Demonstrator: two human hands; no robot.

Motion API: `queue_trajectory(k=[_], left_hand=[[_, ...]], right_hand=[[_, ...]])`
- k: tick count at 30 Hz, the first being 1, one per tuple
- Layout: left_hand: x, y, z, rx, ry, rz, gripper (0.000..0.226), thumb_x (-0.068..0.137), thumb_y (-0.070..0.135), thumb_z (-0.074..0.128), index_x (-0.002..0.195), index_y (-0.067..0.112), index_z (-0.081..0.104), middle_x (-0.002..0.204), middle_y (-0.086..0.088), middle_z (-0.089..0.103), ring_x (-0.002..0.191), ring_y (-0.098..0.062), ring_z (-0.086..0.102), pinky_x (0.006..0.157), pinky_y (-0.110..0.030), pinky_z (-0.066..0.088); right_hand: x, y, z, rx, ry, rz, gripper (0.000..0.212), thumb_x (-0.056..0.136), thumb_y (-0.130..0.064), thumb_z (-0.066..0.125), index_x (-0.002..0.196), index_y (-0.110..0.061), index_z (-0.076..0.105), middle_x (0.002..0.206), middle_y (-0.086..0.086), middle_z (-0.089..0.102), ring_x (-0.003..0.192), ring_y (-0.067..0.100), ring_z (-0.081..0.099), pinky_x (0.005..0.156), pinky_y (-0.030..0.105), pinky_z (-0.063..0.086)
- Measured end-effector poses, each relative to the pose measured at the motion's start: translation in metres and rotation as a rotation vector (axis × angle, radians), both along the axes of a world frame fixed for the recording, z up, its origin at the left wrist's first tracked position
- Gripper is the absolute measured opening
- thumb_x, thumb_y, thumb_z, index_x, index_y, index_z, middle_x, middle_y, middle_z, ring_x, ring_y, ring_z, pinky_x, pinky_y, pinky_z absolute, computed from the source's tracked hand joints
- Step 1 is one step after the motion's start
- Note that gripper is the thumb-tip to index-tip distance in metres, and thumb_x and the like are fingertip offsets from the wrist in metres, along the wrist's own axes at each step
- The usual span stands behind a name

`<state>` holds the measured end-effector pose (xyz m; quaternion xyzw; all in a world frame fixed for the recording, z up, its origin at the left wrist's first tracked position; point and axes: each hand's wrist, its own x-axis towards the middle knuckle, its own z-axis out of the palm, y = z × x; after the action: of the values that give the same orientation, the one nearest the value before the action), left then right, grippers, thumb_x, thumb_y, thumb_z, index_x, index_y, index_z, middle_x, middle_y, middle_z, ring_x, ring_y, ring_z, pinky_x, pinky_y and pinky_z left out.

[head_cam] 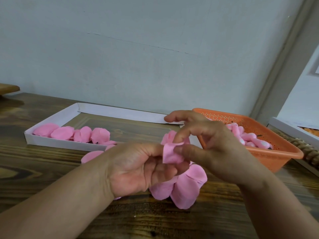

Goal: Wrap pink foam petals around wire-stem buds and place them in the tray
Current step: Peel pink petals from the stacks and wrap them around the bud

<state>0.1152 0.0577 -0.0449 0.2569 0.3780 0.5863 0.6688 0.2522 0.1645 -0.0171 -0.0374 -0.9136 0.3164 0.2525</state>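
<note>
The soft, crinkled pink foam petal (pixel 172 153) sat pinched between both hands above the dark wood-grain table (pixel 51 169), its long axis roughly upright. The left hand (pixel 138 166) held it from below; the right hand (pixel 212 144) pinched its upper edge, other fingers spread. Wrapped pieces lay left-rear in the shallow white cardboard tray (pixel 57 144); the perforated orange plastic basket (pixel 276 152) of buds stood right.

1. The left hand (pixel 138 168) lies palm up, thumb and curled fingers holding a pink petal (pixel 172 155).
2. The right hand (pixel 212 144), just right of it, pinches the petal's top, its other fingers raised.
</note>
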Motion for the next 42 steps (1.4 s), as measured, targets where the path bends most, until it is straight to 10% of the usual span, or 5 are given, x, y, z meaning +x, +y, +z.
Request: queue_trajectory(k=[4,15,21,33,42], left_hand=[[0.000,0.000,0.003,-0.009,-0.035,0.024,0.021,0.061,-0.004,0.062,0.078,-0.007,0.074,0.082,-0.023,0.069,0.058,-0.024,0.070,0.042,-0.022,0.054],[0.001,-0.002,0.005,0.013,-0.010,-0.057,0.021,0.059,0.000,0.063,0.075,-0.011,0.072,0.085,-0.026,0.069,0.046,-0.016,0.064,0.035,-0.019,0.049],[-0.002,0.005,-0.007,0.077,0.131,-0.055,0.030,0.081,0.002,0.046,0.110,0.003,0.050,0.092,-0.021,0.043,0.047,-0.010,0.055,0.042,-0.015,0.047],[-0.007,0.009,-0.013,0.148,0.168,-0.136,0.021,0.097,0.003,0.025,0.104,0.006,0.044,0.084,-0.018,0.032,0.054,-0.014,0.042,0.046,-0.016,0.042],[-0.004,0.006,-0.011,0.152,0.105,-0.127,0.011,0.085,-0.002,0.047,0.093,-0.002,0.056,0.084,-0.017,0.052,0.054,-0.013,0.061,0.049,-0.019,0.053]], right_hand=[[-0.003,-0.001,-0.001,-0.186,0.077,-0.017,0.027,0.079,0.010,0.064,0.067,-0.014,0.063,0.116,0.003,0.059,0.086,0.017,0.064,0.066,0.011,0.050],[-0.006,0.006,-0.006,-0.358,0.144,-0.013,0.005,0.068,-0.009,0.064,0.064,-0.010,0.067,0.106,0.000,0.067,0.099,0.008,0.062,0.083,0.025,0.044],[-0.004,0.004,-0.005,-0.383,0.146,0.107,0.008,0.071,-0.004,0.063,0.072,-0.003,0.071,0.107,0.001,0.066,0.110,0.012,0.059,0.086,0.027,0.047],[-0.004,0.000,-0.004,-0.351,0.166,0.150,0.006,0.071,-0.002,0.063,0.069,0.002,0.068,0.084,-0.014,0.067,0.114,0.015,0.057,0.088,0.035,0.046],[-0.002,0.009,-0.003,-0.238,0.084,0.044,0.008,0.074,-0.011,0.064,0.069,-0.017,0.066,0.105,-0.002,0.063,0.099,0.006,0.059,0.088,0.030,0.040]])
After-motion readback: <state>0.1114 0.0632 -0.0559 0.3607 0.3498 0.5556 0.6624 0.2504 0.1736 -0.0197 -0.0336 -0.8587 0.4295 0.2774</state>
